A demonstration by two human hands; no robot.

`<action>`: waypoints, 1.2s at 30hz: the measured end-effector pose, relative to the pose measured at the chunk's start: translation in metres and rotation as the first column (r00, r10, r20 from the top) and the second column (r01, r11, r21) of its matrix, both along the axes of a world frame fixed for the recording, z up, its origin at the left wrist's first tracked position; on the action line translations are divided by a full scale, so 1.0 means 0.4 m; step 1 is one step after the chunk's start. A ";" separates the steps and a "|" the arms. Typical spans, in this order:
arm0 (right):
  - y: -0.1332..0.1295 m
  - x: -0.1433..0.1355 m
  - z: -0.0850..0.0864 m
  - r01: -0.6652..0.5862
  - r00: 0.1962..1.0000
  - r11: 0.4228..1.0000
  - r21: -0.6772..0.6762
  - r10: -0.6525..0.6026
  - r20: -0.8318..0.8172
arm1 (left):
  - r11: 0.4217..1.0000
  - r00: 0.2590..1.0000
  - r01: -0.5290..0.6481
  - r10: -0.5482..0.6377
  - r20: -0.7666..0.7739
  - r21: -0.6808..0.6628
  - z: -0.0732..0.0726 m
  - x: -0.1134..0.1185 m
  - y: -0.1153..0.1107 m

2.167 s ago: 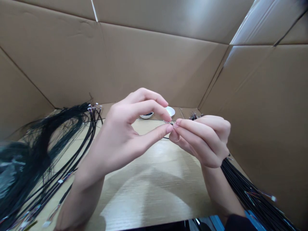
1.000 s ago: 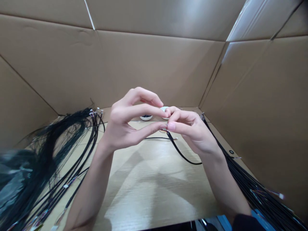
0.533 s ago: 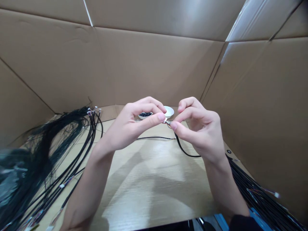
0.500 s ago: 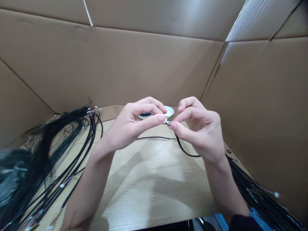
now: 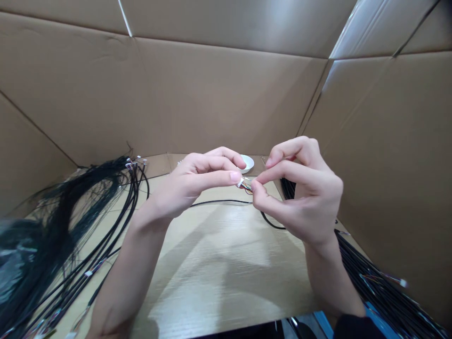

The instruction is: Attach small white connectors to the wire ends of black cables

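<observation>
Between the thumb and fingers of my left hand (image 5: pixel 197 183) is a small white connector (image 5: pixel 240 182). Thin coloured wires (image 5: pixel 246 187) run from it to the right. My right hand (image 5: pixel 303 195) pinches these wires with thumb and forefinger, its other fingers curled above. Both hands are raised over the wooden table (image 5: pixel 219 263). A black cable (image 5: pixel 271 222) curves below my right hand; its join to the wires is hidden. Another thin black cable (image 5: pixel 222 201) lies across the table behind the hands.
A white bowl (image 5: pixel 248 164) stands behind the hands. Black cables with white connectors (image 5: pixel 129 202) spread along the left, beside a dark stringy bundle (image 5: pixel 76 202). More black cables (image 5: pixel 374 278) lie at right. Cardboard walls (image 5: pixel 226 94) enclose the table.
My right hand has shifted right and tilted, and its pinch is further from the connector, so more wire shows. The bowl of black pieces is now hidden behind my left hand.
</observation>
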State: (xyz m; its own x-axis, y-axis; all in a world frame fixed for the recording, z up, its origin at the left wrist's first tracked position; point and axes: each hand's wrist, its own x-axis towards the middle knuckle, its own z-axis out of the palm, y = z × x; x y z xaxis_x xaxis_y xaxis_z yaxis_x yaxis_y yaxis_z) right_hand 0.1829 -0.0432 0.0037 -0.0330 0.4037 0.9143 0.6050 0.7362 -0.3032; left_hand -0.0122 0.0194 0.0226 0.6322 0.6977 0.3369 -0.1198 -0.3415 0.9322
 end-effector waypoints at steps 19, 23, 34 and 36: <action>0.001 0.015 0.007 0.062 0.983 0.995 0.074 -0.074 0.167 | 0.993 0.999 0.009 -0.014 -0.040 -0.116 -0.004 0.013 0.003; 0.002 0.018 0.007 0.067 0.981 0.995 0.080 -0.080 0.178 | 0.993 0.998 0.002 -0.009 -0.059 -0.116 0.000 0.014 0.004; -0.003 0.017 0.009 0.039 0.973 0.996 0.080 -0.056 0.226 | 0.992 0.997 0.011 -0.019 -0.068 -0.126 -0.001 0.016 0.003; -0.004 0.019 0.009 0.051 0.968 0.995 0.086 -0.071 0.243 | 0.991 0.998 0.017 -0.026 -0.062 -0.136 -0.007 0.018 0.006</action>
State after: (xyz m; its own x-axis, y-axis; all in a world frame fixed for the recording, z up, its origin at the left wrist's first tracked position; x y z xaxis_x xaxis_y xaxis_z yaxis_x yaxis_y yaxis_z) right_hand 0.1903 -0.0447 0.0073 -0.2376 0.3389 0.9103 0.6981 0.7113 -0.0826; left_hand -0.0049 0.0220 0.0200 0.6645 0.7203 0.1989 -0.0650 -0.2094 0.9757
